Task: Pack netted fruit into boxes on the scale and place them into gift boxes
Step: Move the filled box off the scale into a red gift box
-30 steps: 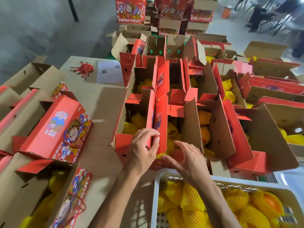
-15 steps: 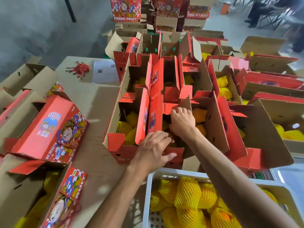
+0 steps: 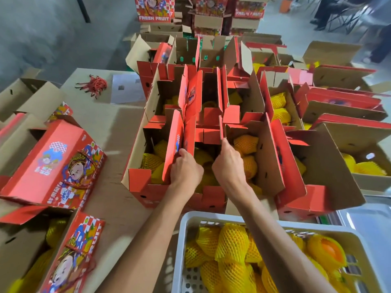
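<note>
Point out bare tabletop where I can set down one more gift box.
One bare strip of table: between the closed red gift box and the open boxes. Ahead and right, open boxes stand packed together; the white crate fills the near edge.

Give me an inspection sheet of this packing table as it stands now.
Surface: cardboard-covered table, mostly taken up by boxes.
Job's things: open gift box nearest the hands holds netted fruit; white crate in front holds more netted fruit.
Clutter: closed printed box lying at left; pile of red cords; sheet of paper.
Hands: left hand grips the box's red flap; right hand grips the opposite flap.
Cables: nothing seen.
Surroundings: many more open boxes behind and right, stacked boxes beyond, grey floor.
Scale: nothing seen.
</note>
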The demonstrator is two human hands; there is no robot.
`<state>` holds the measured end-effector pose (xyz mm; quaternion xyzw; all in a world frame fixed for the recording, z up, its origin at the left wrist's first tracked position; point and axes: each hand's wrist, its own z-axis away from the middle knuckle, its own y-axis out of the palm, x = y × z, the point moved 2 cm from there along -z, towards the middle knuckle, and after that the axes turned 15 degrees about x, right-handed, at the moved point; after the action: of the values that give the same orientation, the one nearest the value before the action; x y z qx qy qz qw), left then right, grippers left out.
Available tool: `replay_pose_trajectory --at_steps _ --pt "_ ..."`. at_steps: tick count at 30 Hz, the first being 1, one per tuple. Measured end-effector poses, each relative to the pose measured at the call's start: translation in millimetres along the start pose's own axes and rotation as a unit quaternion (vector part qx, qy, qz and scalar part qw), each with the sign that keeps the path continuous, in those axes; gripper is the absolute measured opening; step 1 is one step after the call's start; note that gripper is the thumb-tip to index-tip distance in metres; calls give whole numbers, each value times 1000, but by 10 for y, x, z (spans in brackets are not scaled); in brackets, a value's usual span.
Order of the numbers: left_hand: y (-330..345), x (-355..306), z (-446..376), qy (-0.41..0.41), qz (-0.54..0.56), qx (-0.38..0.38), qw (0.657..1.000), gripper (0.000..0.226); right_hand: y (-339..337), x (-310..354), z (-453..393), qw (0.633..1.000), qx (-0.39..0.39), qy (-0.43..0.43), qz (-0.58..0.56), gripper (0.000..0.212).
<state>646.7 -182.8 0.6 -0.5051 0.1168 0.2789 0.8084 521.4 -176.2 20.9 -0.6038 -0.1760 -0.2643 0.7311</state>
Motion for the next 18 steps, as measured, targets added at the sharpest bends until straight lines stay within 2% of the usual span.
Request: replay_pose_trajectory --at_steps 3,5,9,14,18 --pt "-67 25 7 3 -7 -27 1000 30 114 -141 168 994 61 84 -41 40" --pt "-130 49 39 18 1 -35 999 26 51 -235 217 987 71 108 -99 32" --pt "-297 91 162 38 37 -44 998 25 -158 -154 230 988 54 67 -130 24" --pt "-621 43 437 74 64 -79 992 21 -424 -48 384 985 24 28 -166 27" --pt "-948 -105 713 104 104 -112 983 24 -763 52 567 977 -34 -9 -209 24"
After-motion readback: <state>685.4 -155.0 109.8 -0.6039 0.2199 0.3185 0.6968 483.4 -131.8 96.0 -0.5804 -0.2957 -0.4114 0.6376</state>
